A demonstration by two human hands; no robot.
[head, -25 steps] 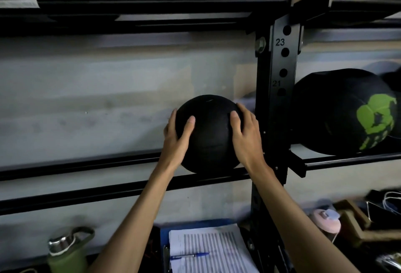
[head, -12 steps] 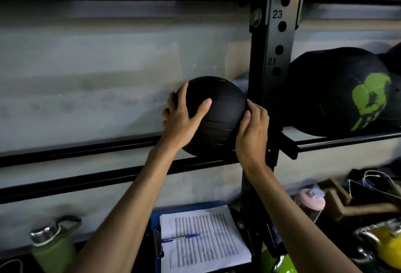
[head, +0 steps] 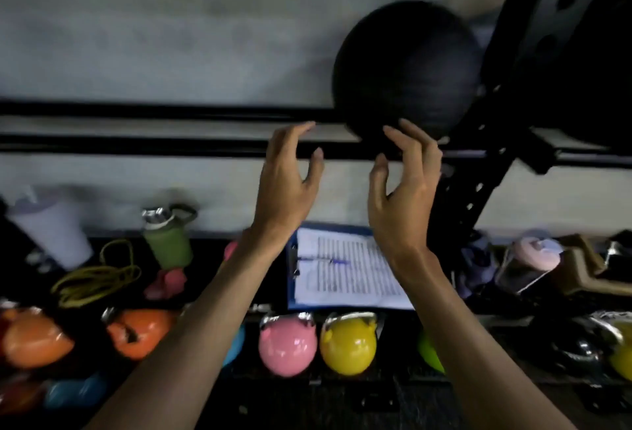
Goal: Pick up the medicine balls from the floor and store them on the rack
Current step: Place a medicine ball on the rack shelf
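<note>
Fingers [head: 290, 134] loose, left hand [head: 286, 186] and right hand [head: 403, 200] empty; medicine ball [head: 407, 67] on rack [head: 136, 148], grey wall [head: 171, 36] behind.

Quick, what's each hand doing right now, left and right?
Left hand: open, fingers loosely curled, holding nothing.
Right hand: open, holding nothing; its fingertips are at the underside of the medicine ball, contact unclear.

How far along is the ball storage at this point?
Done: the black medicine ball sits on the rack rails beside the upright. In hand: nothing; the left hand and right hand hover empty just below it, fingers loosely curled. Left: cannot tell; no loose ball shows in this view.
</note>
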